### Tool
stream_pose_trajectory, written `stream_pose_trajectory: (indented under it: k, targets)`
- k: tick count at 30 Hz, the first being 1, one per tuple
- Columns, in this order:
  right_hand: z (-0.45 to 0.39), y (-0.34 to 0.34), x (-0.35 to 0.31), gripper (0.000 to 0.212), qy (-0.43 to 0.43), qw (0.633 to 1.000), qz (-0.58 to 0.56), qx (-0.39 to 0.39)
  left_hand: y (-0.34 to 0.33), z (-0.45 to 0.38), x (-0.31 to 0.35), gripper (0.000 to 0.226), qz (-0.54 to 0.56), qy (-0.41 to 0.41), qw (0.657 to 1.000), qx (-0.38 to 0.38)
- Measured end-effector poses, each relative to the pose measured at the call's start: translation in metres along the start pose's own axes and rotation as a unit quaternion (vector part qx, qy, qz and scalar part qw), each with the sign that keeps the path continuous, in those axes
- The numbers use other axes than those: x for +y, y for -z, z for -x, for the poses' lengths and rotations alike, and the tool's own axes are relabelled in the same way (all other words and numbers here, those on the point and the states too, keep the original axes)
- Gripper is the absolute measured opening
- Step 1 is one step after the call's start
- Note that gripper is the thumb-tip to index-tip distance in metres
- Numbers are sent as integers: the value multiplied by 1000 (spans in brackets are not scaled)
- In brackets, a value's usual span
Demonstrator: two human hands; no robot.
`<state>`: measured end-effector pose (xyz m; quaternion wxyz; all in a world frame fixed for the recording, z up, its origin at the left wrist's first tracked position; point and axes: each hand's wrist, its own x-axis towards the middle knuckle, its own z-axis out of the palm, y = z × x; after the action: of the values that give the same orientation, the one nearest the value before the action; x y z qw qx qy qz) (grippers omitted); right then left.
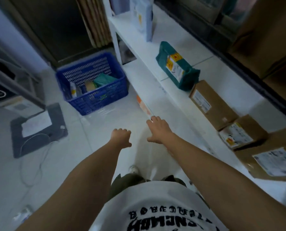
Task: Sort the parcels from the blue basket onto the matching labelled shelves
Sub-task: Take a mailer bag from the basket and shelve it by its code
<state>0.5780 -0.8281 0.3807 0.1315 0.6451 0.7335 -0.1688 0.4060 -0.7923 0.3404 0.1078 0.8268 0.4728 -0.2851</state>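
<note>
Reaching forward with nothing in either grip, the left hand (121, 137) hangs with its fingers loosely curled and the right hand (158, 130) is spread with relaxed fingers, its tips close to the front edge of the white shelf (155, 97). The blue basket (92, 84) sits on the floor well ahead of the left hand and a little to its left, with several parcels (95, 83) standing in it, a green one and a brown one among them. The step in hand looks like fetching the next parcel, so it would pay to step closer and bend before reaching, then lift one parcel straight up past the basket wall and read its label.

Beyond the right hand a green bag (177, 67) lies on the shelf; to that hand's right stand cardboard boxes (212, 104) in a row. An orange tag (143, 105) sits on the shelf edge just ahead of its fingertips. Far left of the left hand a dark mat (38, 129) and a loose white cable (33, 157) lie on the floor, a possible trip hazard. The floor between hands and basket looks bare, though the picture is blurred.
</note>
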Motion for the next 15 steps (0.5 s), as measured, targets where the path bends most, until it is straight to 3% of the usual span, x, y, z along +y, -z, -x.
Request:
stream_pose_trajectory:
  k: [8, 12, 15]
  targets:
    - [-61, 15, -56, 68, -1, 999, 31, -34, -14, 7, -88, 56, 95, 76, 992, 14]
    - [-89, 34, -85, 72, 11, 998, 44, -41, -21, 18, -125, 51, 4, 50, 999, -2]
    - [-111, 48, -100, 73, 22, 998, 51, -41, -22, 15, -144, 51, 1, 43, 999, 2]
